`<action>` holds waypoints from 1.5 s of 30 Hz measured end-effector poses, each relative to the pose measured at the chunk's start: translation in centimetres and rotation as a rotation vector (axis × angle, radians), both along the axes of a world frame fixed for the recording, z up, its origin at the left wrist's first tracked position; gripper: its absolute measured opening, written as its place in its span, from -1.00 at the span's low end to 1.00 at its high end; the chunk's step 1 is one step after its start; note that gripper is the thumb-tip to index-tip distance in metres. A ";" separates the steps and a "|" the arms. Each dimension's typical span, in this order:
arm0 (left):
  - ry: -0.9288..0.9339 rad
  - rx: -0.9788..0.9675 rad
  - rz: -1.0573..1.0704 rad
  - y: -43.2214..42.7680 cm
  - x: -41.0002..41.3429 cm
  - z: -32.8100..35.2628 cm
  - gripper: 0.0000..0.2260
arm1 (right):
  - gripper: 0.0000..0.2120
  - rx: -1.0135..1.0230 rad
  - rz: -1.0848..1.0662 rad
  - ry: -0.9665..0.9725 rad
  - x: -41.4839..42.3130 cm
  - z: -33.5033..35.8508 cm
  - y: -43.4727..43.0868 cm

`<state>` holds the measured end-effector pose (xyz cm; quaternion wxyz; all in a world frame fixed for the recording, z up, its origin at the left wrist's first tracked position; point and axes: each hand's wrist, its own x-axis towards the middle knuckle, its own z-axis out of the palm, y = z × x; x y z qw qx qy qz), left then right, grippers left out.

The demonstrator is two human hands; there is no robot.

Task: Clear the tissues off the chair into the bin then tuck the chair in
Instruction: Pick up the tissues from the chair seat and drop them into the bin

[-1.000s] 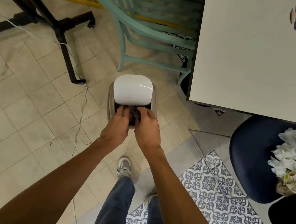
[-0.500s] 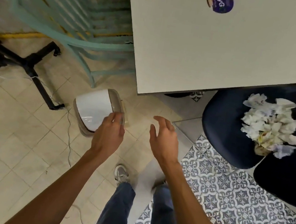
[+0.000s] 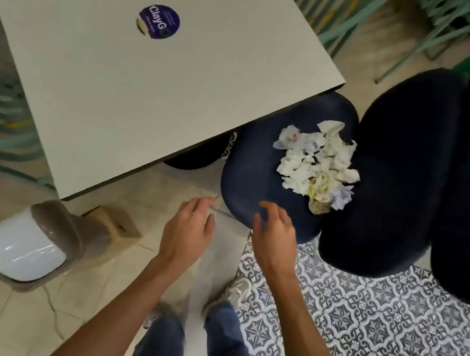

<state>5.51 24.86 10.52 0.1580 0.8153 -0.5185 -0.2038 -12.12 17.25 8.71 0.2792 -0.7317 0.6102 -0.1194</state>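
A heap of crumpled white tissues (image 3: pixel 320 163) lies on the seat of a dark blue chair (image 3: pixel 252 177), whose front part sits under the table's corner. My right hand (image 3: pixel 272 238) hovers over the seat's near edge, fingers loosely spread, holding nothing. My left hand (image 3: pixel 189 229) hangs beside it over the floor, fingers relaxed and empty. The bin (image 3: pixel 35 242), grey with a white swing lid, stands on the floor at lower left beside the table.
A pale square table (image 3: pixel 150 80) with a round purple sticker (image 3: pixel 158 22) fills the upper left. The chair's dark backrest (image 3: pixel 394 186) rises at right. Green metal chairs (image 3: pixel 374 12) stand behind. A patterned tile strip (image 3: pixel 372 329) covers the floor at lower right.
Both hands have left the bin and swung right toward the chair seat. My view has turned right, so the bin sits at lower left and the tissues near the centre.
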 end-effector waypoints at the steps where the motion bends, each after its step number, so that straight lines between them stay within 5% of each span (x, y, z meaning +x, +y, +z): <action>1: 0.003 0.004 -0.028 -1.7 -1.6 0.0 -0.69 | -0.72 0.000 -0.032 0.004 -1.7 -0.3 -1.2; 10: 0.063 0.033 -0.286 -12.5 -10.4 -2.9 -0.81 | -0.71 0.030 -0.294 0.117 -11.7 -2.7 -8.7; 18: 0.060 0.172 -0.479 -21.8 -12.3 -8.9 -0.80 | -0.45 0.076 -0.363 0.282 -14.7 -9.0 -16.5; 26: -0.017 0.214 -0.622 -31.8 -11.4 -13.2 -0.77 | -0.13 0.201 -0.133 0.522 -16.5 -15.5 -21.1; 36: -0.074 0.098 -0.741 -46.3 -13.9 -17.7 -0.71 | -0.37 0.231 -0.070 0.583 -16.5 -19.0 -22.3; 45: -0.052 0.224 -0.517 -56.3 -17.2 -22.0 -0.59 | -0.35 0.140 -0.184 0.452 -17.2 -19.3 -21.6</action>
